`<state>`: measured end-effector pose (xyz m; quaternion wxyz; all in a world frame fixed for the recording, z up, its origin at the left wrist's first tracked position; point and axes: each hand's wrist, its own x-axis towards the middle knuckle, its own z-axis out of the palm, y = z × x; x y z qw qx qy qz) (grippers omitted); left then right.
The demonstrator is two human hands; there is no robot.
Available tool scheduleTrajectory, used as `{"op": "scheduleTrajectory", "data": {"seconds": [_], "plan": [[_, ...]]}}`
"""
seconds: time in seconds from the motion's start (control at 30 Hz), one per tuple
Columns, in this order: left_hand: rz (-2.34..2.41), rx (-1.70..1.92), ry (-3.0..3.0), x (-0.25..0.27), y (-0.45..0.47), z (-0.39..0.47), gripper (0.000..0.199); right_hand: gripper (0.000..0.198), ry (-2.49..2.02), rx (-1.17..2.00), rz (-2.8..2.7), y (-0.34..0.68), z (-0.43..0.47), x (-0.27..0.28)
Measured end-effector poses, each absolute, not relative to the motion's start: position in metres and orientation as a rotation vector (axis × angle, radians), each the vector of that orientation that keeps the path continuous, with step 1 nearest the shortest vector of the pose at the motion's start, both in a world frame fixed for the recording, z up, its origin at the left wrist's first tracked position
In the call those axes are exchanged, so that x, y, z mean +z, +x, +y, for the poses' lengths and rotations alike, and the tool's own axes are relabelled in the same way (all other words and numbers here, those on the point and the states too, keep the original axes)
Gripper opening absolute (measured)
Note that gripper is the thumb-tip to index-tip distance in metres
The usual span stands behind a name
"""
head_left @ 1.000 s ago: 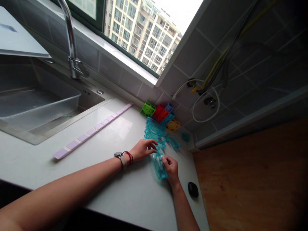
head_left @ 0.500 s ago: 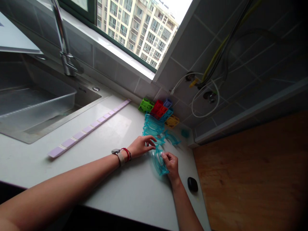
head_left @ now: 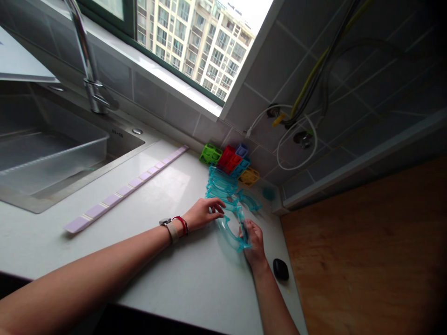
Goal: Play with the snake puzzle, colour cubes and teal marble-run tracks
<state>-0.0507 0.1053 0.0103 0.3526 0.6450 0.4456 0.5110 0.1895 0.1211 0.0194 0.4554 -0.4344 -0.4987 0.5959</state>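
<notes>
Right hand (head_left: 254,238) gripping curved turquoise plastic piece (head_left: 246,240) just left of palm. Left hand (head_left: 202,213) loose, fingers parted; turquoise plastic stack (head_left: 221,183) beyond knuckles.

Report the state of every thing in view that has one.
Right hand: closed on a turquoise piece.
Left hand: fingers bent, not closed.
Purple strip: lying on the counter.
Black case: lying on the counter.
Plastic bin: standing in the sink.
Faucet: spout out of frame; flow unknown.
White cable: hanging in a loop.
Colored blocks: bunched together.
Window: unclear whether open.
</notes>
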Motion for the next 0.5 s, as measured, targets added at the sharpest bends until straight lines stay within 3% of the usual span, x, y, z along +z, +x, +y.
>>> {"op": "scheduleTrajectory", "data": {"seconds": [0.27, 0.5], "plan": [[1.148, 1.29, 1.697, 0.012, -0.053, 0.106, 0.024, 0.039, -0.971, 1.578, -1.103, 0.201, 0.132, 0.023], [1.189, 1.191, 1.771, 0.009, -0.054, 0.11, 0.015, 0.047, -1.013, 1.474, -1.148, 0.197, 0.13, 0.018]]}}
